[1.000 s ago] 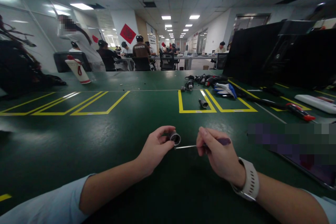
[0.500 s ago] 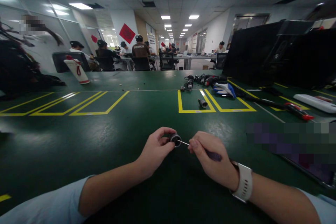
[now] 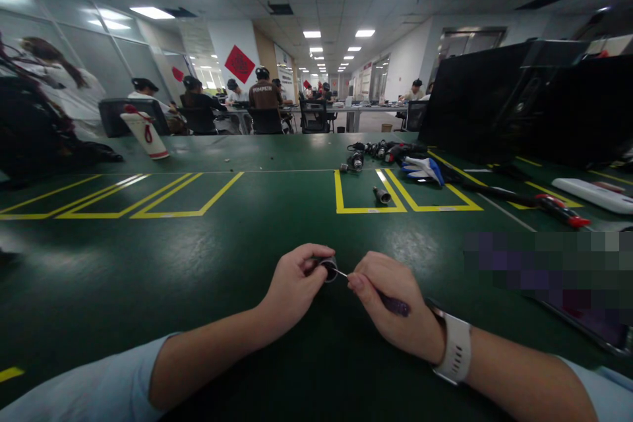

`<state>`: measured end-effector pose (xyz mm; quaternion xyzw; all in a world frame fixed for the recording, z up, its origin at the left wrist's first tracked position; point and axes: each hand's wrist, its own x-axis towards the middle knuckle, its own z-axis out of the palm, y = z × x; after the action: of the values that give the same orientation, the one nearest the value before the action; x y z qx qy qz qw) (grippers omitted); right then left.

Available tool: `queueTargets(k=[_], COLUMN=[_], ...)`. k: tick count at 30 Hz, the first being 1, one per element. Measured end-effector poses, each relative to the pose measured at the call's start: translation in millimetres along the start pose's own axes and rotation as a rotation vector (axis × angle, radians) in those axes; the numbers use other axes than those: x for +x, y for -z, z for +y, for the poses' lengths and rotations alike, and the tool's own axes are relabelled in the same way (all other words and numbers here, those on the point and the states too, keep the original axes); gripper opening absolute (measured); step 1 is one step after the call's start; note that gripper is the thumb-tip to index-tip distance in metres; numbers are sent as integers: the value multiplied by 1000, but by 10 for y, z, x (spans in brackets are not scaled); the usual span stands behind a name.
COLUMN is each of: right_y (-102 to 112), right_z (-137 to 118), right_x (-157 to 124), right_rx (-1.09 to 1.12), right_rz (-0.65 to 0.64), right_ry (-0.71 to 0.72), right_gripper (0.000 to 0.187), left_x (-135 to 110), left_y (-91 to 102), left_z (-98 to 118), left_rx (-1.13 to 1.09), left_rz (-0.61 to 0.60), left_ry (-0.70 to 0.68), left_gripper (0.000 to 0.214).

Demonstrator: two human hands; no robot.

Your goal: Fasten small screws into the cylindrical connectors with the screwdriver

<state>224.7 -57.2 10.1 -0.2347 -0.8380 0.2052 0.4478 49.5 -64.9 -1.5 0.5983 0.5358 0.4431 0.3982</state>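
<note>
Between the thumb and fingers of my left hand is a short metal cylinder, its round open end turned toward my right hand. My right hand is closed around the dark purple handle of a screwdriver. The thin shaft reaches into the mouth of the cylinder; its tip is hidden inside. Both hands are just above the green table. Beyond them, a similar small metal cylinder lies on its side within a yellow taped outline.
Farther back lie metal connectors with black cables and a blue-and-white glove. On the right are a red-and-black tool, a white power strip and black monitors. A white cup stands at left. Several people sit beyond.
Both hands have shifted slightly left and down with the cylinder and screwdriver. The shaft still enters the cylinder's mouth. A person at far left has moved a little leftward.
</note>
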Motion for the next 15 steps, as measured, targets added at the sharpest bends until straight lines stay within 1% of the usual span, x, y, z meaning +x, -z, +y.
queueTargets(k=[3,5,7,9,11,14,15], right_y=[15,31,40,29,-8,-109,-151], right_z=[-21,-31,-23,16,90,249,310], right_x=[-10,-13,-7,17,66,193,248], right_rx=[0,11,25,60,136,302,367], right_rz=[-24,-1,48,97,130,204,232], right_ry=[12,18,-19,-121,-271,-478,-532], right_gripper=[22,23,24,27,31,36,36], left_x=[7,38,110,233,401,701,802], left_y=[2,19,56,113,181,287,323], left_z=[7,-1,-37,-104,-192,-326,-367], left_rx=[9,-8,-18,3,-13,-94,-110], left_rz=[11,28,61,103,157,329,363], left_ry=[-24,-30,-37,-41,-33,-41,-58], left_gripper=[25,25,24,23,24,18,18])
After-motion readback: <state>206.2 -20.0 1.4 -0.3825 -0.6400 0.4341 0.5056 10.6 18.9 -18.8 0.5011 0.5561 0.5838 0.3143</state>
